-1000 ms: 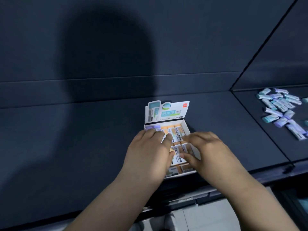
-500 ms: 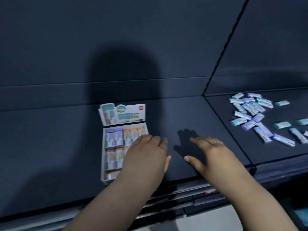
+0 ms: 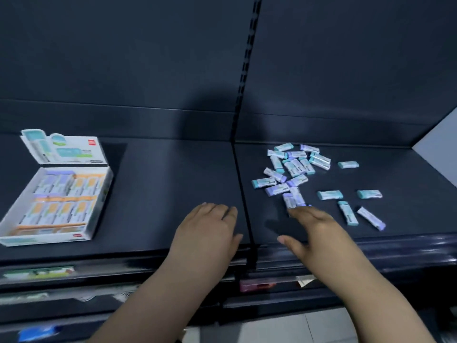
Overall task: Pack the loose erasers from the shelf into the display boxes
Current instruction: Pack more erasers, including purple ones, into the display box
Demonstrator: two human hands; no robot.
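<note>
Slotted black upright, pink label below it

1. Motion blur leaves the print on the display box unreadable.
2. The right hand hides the near end of one eraser.
3. Eraser labels: too small to read.
4. Shelf-edge tags are blurred.

Display boxes: one display box is standing on the left bay.
Loose erasers: about fifteen are overlapping in a pile, so the exact figure is not showing.
Stray erasers: five are lying apart from the pile.
Packed erasers: too blurred for counting.
Hands: two are showing, left hand and right hand.
Shelf bays: two are showing.
</note>
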